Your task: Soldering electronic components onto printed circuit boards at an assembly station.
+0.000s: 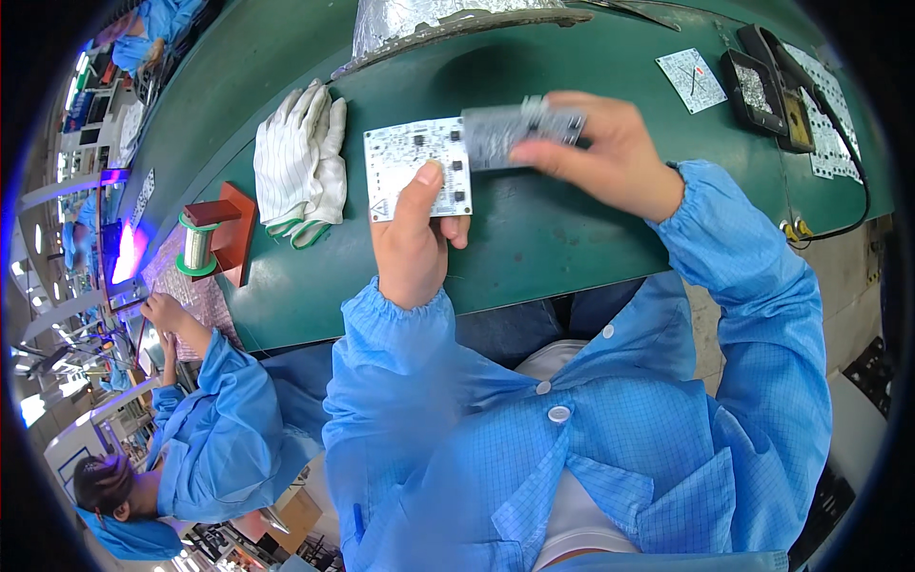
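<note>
My left hand (412, 229) grips a white circuit board (405, 153) by its lower edge, thumb on top. Small black chips run down the board's right side. My right hand (605, 153) pinches a second board (500, 138), grey and smeared by motion, between thumb and fingers. Its left end meets or overlaps the white board's upper right edge; I cannot tell whether they touch. Both boards are held above the green table (543, 248). A pair of white striped work gloves (300, 162) lies left of my left hand.
A solder wire spool (197, 250) sits on a red stand (238, 234) at the left. Another white board (691, 80) lies at the right, near a black soldering iron holder (753, 91) with a cable. A silvery foil-covered object (419, 24) stands at the back. A co-worker (210, 429) sits at the left.
</note>
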`<state>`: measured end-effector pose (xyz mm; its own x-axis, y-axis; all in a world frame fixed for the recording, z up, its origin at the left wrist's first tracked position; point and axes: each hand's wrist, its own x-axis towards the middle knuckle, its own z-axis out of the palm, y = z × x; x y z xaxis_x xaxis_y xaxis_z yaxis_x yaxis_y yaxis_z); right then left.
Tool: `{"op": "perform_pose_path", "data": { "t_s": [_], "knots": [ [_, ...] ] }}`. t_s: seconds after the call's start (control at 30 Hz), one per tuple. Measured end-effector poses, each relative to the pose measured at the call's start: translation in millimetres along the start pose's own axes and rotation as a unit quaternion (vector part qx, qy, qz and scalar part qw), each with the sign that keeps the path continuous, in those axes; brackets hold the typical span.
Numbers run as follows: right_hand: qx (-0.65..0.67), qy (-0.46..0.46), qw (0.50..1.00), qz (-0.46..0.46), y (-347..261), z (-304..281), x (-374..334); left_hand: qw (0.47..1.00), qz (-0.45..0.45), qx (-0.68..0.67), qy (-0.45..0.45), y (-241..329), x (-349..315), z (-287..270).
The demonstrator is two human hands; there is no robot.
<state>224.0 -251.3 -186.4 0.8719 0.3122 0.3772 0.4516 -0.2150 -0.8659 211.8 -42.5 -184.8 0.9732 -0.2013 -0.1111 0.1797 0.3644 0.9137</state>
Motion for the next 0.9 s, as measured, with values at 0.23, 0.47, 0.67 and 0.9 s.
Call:
{"op": "perform_pose_path", "data": {
  "t_s": [0.23, 0.47, 0.67, 0.9],
  "knots": [
    [-0.017, -0.037, 0.993, 0.109, 5.0, -5.2, 2.1, 0.996, 0.029, -0.065, -0.052, -2.6, 4.4, -10.6],
    [0.206, -0.029, 0.966, 0.155, 1.8, -5.4, 6.5, 0.997, 0.023, -0.065, -0.027, -5.0, 5.5, -11.8],
    [0.207, -0.028, 0.970, 0.120, -1.4, -1.1, 0.3, 0.997, 0.024, -0.071, -0.023, -2.6, 5.0, -8.1],
    [-0.038, 0.017, 0.999, -0.030, -7.6, -4.5, -2.5, 0.998, -0.029, -0.033, -0.045, 1.6, -1.2, -2.6]
  ]
}}
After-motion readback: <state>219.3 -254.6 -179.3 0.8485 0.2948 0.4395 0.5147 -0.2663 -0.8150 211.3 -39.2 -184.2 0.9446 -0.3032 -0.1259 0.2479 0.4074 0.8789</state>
